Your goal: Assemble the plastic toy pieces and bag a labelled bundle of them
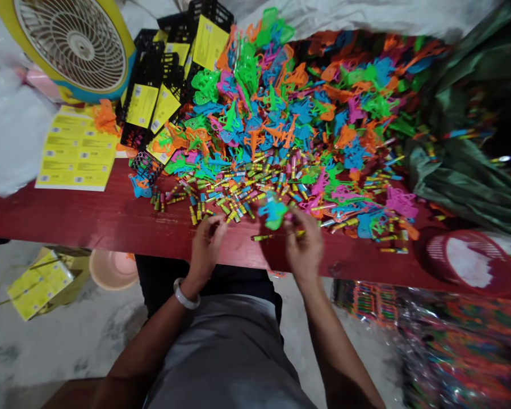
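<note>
My right hand (305, 245) pinches small plastic toy pieces (273, 211), green and blue, blurred by motion, just above the front of the red table. Near the front edge, my left hand (207, 245) has its thumb and forefinger brought together; whatever they hold, if anything, is too small to make out. Just beyond both hands lies a spread of small striped tubes (238, 204), mostly yellow with coloured ends. One such tube (262, 237) lies apart between the hands. Behind them rises a heap of orange, green, blue and pink plastic pieces (276, 130).
At the back left stand a yellow fan (83, 48) and black plastic racks with yellow cards (142, 105). A yellow label sheet (77, 150) lies on the red table (68, 218). A red basket (468, 258) sits at right; bagged goods (464, 341) lie below.
</note>
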